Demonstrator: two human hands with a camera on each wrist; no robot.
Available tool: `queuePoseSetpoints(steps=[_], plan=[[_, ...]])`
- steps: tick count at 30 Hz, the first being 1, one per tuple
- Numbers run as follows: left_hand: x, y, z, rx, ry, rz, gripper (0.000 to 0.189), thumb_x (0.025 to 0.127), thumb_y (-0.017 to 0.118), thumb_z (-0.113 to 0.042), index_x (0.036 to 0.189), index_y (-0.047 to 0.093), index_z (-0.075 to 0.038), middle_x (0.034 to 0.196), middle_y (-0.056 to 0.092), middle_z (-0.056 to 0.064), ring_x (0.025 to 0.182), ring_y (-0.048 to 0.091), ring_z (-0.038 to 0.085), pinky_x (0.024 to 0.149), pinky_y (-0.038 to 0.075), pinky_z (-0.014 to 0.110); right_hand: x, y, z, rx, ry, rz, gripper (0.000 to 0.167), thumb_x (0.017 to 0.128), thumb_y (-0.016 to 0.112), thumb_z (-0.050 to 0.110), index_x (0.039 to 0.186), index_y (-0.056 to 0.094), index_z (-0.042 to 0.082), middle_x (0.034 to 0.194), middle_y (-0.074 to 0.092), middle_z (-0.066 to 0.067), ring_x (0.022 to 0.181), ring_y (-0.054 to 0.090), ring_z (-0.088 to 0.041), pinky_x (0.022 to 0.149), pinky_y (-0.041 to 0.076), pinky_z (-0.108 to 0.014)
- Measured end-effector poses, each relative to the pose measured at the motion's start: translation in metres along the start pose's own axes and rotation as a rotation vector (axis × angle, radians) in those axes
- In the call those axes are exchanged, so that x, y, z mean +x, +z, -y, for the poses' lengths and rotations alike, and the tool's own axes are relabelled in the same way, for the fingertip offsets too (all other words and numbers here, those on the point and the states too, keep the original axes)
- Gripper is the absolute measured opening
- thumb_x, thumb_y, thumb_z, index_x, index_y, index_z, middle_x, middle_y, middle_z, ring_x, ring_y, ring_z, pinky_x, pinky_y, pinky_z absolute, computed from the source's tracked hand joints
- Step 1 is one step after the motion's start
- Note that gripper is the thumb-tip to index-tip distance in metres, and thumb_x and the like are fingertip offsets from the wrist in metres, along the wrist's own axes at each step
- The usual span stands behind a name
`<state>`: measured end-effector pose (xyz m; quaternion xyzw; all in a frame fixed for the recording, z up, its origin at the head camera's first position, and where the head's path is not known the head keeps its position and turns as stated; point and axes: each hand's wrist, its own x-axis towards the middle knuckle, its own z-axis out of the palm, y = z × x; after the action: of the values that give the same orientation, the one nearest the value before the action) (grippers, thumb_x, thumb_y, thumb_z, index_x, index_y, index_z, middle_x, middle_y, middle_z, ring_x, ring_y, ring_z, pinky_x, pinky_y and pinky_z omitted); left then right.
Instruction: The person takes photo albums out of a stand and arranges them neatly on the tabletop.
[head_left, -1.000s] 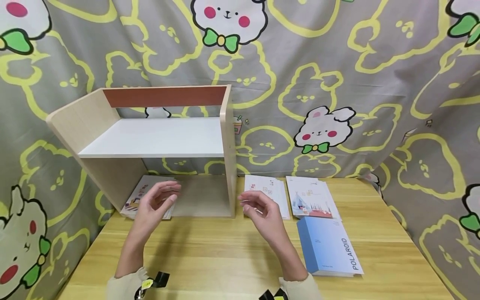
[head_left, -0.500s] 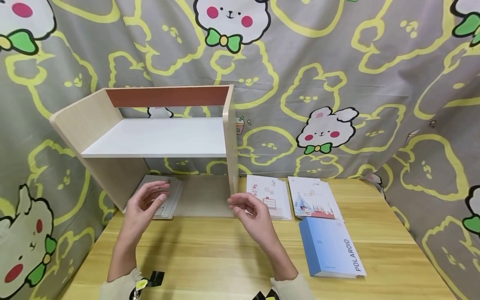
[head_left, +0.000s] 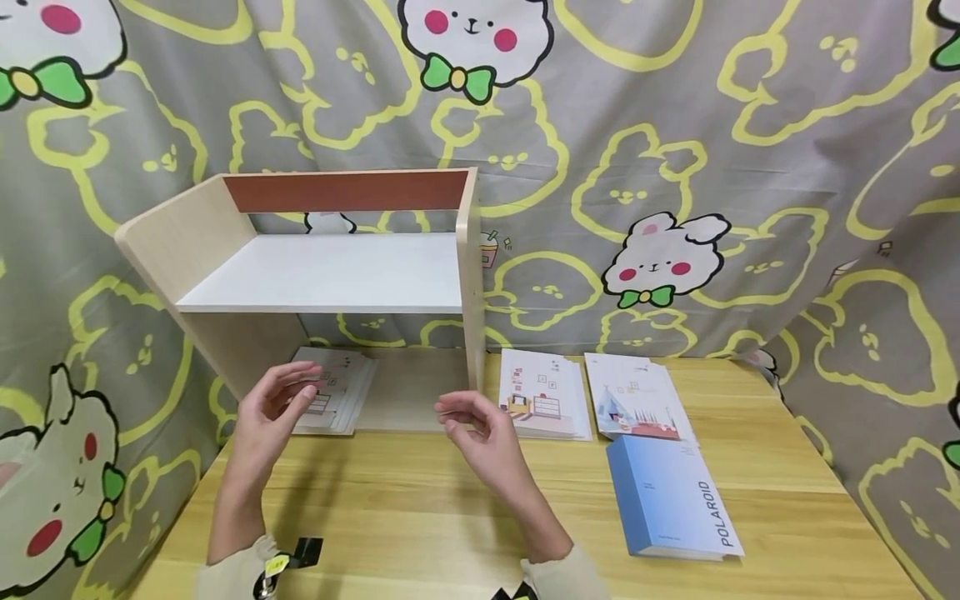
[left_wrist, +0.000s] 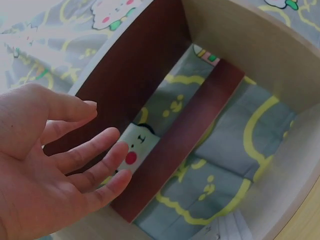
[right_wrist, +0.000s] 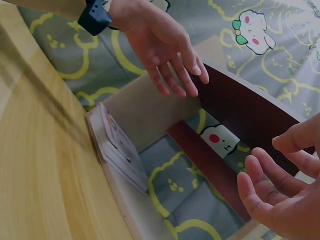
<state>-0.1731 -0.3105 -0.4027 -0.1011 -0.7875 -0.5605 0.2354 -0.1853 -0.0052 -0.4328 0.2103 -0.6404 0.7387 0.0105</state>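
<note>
My left hand (head_left: 264,417) hovers in front of the lower left of a wooden desktop shelf (head_left: 471,275), fingers relaxed and holding nothing. Behind it a stack of white illustrated booklets (head_left: 347,387) lies on the shelf's bottom board, partly covered by that hand in the head view. My right hand (head_left: 483,437) is held in the air before the shelf's lower right corner, fingers loosely bent and nothing in them. In the right wrist view both hands show, the left hand (right_wrist: 167,50) across from the right hand (right_wrist: 285,185), with the booklets leaning past the bottom board's edge.
Two more stacks of booklets, a left one (head_left: 546,396) and a right one (head_left: 637,396), lie right of the shelf. A blue box-like book marked POLAROID (head_left: 675,500) lies in front of them on the wooden table (head_left: 405,508). A patterned curtain (head_left: 540,108) hangs behind.
Both hands have drifted left relative to the shelf, the right hand moving from beside the near booklet stack to the shelf's front. The head view has shifted slightly right.
</note>
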Motion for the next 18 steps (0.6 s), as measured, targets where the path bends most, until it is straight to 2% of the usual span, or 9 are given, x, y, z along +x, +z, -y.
queuePoseSetpoints(steps=[5,12,15,18], plan=[[-0.002,-0.008,0.002,0.020,-0.008,-0.012,0.036,0.102,0.060,0.001,0.137,0.056,0.004,0.128,0.067,0.010,0.109,0.065,0.013,0.090,0.050,0.015,0.004,0.009,-0.006,0.018,-0.009,-0.013,0.029,0.094,0.062,-0.010,0.122,0.066,-0.002,0.118,0.068,-0.026,0.110,0.065,-0.042,0.089,0.059,-0.029],[-0.004,-0.017,0.008,0.002,-0.036,-0.033,0.038,0.102,0.061,0.000,0.138,0.055,0.005,0.127,0.067,0.003,0.110,0.064,0.010,0.089,0.050,0.014,0.008,0.019,-0.022,0.020,0.014,-0.050,0.028,0.095,0.063,-0.008,0.121,0.067,0.001,0.118,0.069,-0.022,0.109,0.065,-0.039,0.088,0.058,-0.027],[-0.005,-0.020,0.011,0.041,-0.046,-0.046,0.037,0.102,0.061,-0.002,0.138,0.055,0.004,0.126,0.067,-0.001,0.110,0.064,0.010,0.087,0.051,0.013,0.008,0.023,-0.027,0.017,0.019,-0.064,0.028,0.095,0.064,-0.007,0.121,0.067,0.002,0.116,0.069,-0.021,0.108,0.066,-0.038,0.087,0.058,-0.026],[-0.004,-0.022,0.014,0.087,-0.050,-0.057,0.037,0.103,0.061,-0.006,0.138,0.056,0.003,0.127,0.067,0.001,0.112,0.064,0.011,0.086,0.051,0.012,0.009,0.028,-0.031,0.012,0.025,-0.083,0.029,0.094,0.065,-0.007,0.122,0.067,0.003,0.115,0.070,-0.021,0.107,0.066,-0.037,0.086,0.058,-0.025]])
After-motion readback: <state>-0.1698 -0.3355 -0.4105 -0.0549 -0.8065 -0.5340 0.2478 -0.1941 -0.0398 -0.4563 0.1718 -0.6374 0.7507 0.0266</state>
